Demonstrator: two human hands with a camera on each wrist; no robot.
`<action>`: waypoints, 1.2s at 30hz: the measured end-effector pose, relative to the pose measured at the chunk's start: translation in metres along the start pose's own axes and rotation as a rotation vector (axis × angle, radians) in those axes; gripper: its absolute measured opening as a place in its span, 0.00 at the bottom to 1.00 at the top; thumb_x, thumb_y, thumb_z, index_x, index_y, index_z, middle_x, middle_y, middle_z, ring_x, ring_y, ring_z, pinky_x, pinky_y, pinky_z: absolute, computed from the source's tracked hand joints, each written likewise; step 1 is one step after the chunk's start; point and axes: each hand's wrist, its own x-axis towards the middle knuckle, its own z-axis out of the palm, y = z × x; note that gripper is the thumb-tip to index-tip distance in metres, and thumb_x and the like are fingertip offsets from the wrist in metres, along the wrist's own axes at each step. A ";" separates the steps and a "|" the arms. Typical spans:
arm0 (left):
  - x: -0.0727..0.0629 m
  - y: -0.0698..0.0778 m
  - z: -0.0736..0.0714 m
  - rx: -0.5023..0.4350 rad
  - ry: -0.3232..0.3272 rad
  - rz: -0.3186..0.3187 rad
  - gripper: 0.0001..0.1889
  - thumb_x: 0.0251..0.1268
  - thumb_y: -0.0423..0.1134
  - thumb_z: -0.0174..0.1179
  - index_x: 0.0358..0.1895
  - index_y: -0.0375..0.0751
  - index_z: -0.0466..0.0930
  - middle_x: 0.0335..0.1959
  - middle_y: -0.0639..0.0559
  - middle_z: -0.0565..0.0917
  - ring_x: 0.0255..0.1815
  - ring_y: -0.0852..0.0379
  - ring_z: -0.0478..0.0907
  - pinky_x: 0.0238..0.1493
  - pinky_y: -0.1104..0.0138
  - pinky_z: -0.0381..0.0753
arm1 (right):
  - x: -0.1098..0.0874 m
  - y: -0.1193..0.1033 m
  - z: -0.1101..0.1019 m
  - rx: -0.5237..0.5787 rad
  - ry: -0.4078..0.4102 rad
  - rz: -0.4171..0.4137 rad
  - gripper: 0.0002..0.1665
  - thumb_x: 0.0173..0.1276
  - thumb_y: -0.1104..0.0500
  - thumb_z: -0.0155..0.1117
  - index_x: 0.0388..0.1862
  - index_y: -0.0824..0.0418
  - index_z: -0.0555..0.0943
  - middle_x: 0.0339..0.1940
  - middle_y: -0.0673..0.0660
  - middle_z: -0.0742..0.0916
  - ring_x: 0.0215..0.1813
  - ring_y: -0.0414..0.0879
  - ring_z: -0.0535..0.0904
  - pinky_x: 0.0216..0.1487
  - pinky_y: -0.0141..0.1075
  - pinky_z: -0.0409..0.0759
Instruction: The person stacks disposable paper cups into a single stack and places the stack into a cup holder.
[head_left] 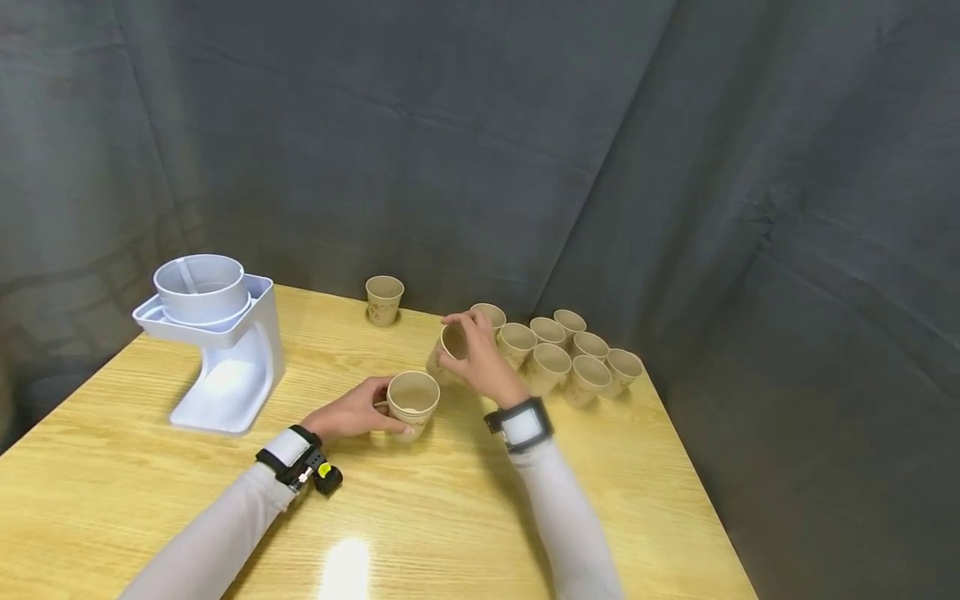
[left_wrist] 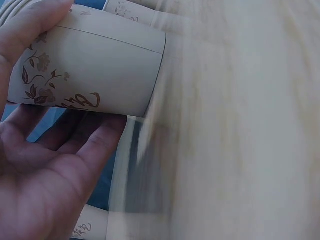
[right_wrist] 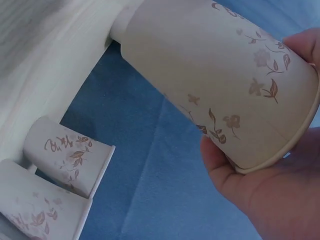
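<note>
My left hand (head_left: pixel 352 414) grips a beige paper cup (left_wrist: pixel 110 65) with brown flower print, thumb on one side and fingers on the other. Extra rim lines near its mouth suggest nested cups. To the right and farther back, my right hand (head_left: pixel 483 360) pinches another flower-printed paper cup (right_wrist: pixel 200 65) near its rim. That cup is tilted in the right wrist view; whether its base touches the table cannot be told. Just beyond the right hand stand several upright paper cups (head_left: pixel 550 360) in a close group, partly hidden by that hand.
A single paper cup (head_left: pixel 384 302) stands near the table's back edge. On the left is a white stand (head_left: pixel 225 392) with a round white container (head_left: pixel 201 292) in its top. Dark curtains (head_left: pixel 420 150) hang behind and right of the wooden table (head_left: pixel 420 533).
</note>
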 end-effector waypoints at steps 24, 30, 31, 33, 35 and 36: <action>-0.001 0.004 -0.001 0.018 -0.008 -0.010 0.36 0.53 0.42 0.73 0.66 0.44 0.68 0.61 0.46 0.77 0.64 0.45 0.72 0.65 0.53 0.71 | -0.017 -0.044 -0.023 0.155 0.252 -0.119 0.20 0.60 0.52 0.66 0.52 0.55 0.77 0.46 0.52 0.78 0.47 0.46 0.73 0.47 0.39 0.75; 0.000 0.003 -0.001 0.037 -0.017 -0.023 0.35 0.54 0.43 0.72 0.66 0.45 0.68 0.61 0.46 0.77 0.64 0.46 0.73 0.66 0.52 0.71 | -0.022 -0.050 -0.014 0.088 0.130 -0.115 0.21 0.63 0.47 0.63 0.53 0.52 0.76 0.48 0.49 0.77 0.50 0.42 0.74 0.53 0.38 0.75; 0.000 0.003 -0.001 0.033 -0.019 -0.024 0.35 0.54 0.43 0.72 0.66 0.45 0.68 0.61 0.46 0.77 0.64 0.46 0.73 0.66 0.53 0.71 | -0.022 -0.050 -0.012 0.084 0.107 -0.112 0.21 0.63 0.46 0.62 0.53 0.52 0.76 0.49 0.48 0.77 0.52 0.42 0.74 0.54 0.38 0.75; -0.001 0.002 -0.001 0.023 -0.025 -0.025 0.35 0.54 0.43 0.72 0.66 0.44 0.68 0.61 0.46 0.77 0.64 0.46 0.73 0.66 0.53 0.71 | -0.024 -0.052 -0.009 0.074 0.071 -0.111 0.22 0.64 0.45 0.62 0.54 0.52 0.76 0.51 0.49 0.77 0.54 0.41 0.74 0.56 0.39 0.75; -0.001 0.002 -0.001 0.014 -0.029 -0.025 0.35 0.54 0.42 0.72 0.66 0.44 0.68 0.60 0.46 0.77 0.64 0.46 0.73 0.66 0.54 0.71 | -0.024 -0.053 -0.007 0.059 0.041 -0.112 0.23 0.63 0.45 0.63 0.55 0.52 0.76 0.52 0.48 0.77 0.54 0.41 0.74 0.55 0.39 0.76; -0.001 0.002 -0.001 0.010 -0.031 -0.023 0.35 0.54 0.42 0.72 0.66 0.44 0.68 0.60 0.46 0.77 0.63 0.46 0.73 0.66 0.54 0.72 | -0.025 -0.054 -0.005 0.057 0.025 -0.114 0.24 0.63 0.45 0.63 0.55 0.53 0.76 0.53 0.48 0.77 0.54 0.41 0.74 0.55 0.38 0.76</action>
